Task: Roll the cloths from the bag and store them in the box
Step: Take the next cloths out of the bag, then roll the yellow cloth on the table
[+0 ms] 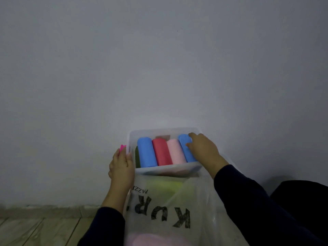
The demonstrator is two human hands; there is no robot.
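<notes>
Head view, right hand (204, 150) fingers curled on blue roll (186, 148)

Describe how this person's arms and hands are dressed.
Both arms wear long, dark navy sleeves that end at the wrists. The left hand and right hand are bare: no gloves, rings or watch show. No markings are visible on the sleeves.

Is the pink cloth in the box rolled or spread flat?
Rolled: the pink cloth lies as a tight cylinder in the box, between two other rolls.
</notes>
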